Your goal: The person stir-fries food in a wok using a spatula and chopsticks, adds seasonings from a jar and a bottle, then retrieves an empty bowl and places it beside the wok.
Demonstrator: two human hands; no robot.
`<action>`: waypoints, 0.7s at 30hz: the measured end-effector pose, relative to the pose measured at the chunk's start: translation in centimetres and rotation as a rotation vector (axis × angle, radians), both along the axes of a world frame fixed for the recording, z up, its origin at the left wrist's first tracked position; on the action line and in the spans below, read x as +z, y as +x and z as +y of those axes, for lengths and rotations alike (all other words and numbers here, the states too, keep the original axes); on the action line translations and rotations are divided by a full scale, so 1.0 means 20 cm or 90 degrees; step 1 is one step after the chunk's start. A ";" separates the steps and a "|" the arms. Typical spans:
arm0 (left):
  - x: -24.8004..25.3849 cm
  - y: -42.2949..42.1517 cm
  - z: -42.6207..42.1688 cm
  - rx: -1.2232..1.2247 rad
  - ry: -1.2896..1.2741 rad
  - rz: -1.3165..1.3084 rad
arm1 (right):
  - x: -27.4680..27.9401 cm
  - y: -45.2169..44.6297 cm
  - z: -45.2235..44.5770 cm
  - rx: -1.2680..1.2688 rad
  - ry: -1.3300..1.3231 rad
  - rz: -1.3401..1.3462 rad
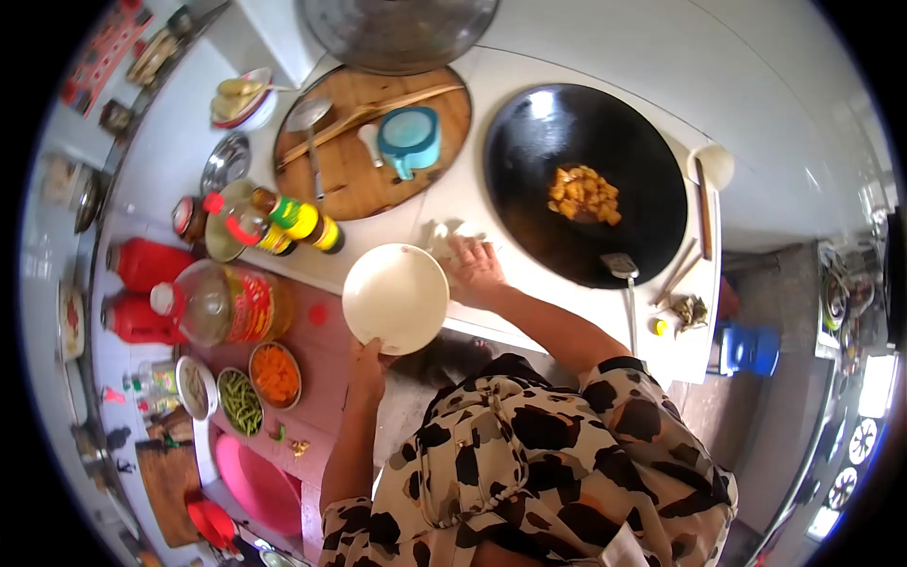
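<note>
My left hand (368, 367) grips the near rim of a white bowl (395, 298), tilted so that its inside faces up. It looks bare inside. On the countertop's front part, my right hand (475, 267) presses down on a crumpled white cloth (442, 239), its fingers bent over it. To the right of that hand sits a large black wok (529, 180) with browned, cubed food (584, 196) in it. A metal spatula (621, 267) rests over the wok's near rim, its handle pointing toward me.
A round wooden board (350, 194) carries a ladle, sticks and a blue lidded container (409, 139). Sauce bottles (307, 223) and a large oil jug (227, 302) stand left. Bowls of orange pieces (275, 376) and green pieces (240, 402) sit lower left.
</note>
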State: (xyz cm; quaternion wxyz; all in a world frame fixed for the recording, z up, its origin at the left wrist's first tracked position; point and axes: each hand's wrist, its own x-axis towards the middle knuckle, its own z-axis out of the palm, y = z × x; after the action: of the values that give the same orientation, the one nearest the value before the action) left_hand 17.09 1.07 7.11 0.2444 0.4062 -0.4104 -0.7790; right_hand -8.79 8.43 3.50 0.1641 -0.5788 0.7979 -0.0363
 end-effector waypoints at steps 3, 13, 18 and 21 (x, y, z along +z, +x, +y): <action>-0.01 -0.16 -0.05 -0.036 0.001 -0.020 | 0.03 -0.01 0.28 0.000 -0.057 -0.015; -0.35 -0.57 -0.11 -0.115 -0.022 -0.022 | 0.16 -0.02 1.35 -0.373 -0.282 -0.069; -0.41 -0.64 -0.16 -0.128 0.014 -0.006 | 0.20 -0.16 1.89 -0.738 -0.461 0.090; -0.33 -0.68 -0.15 -0.147 -0.001 -0.035 | 0.00 -0.32 2.25 -1.028 -0.683 -0.101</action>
State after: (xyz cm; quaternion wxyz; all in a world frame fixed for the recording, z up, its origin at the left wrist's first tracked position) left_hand 3.42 -1.99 0.57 0.1420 0.3771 -0.4619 -0.7901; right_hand -15.11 53.41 3.51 -0.1428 0.1492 0.8187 -0.5358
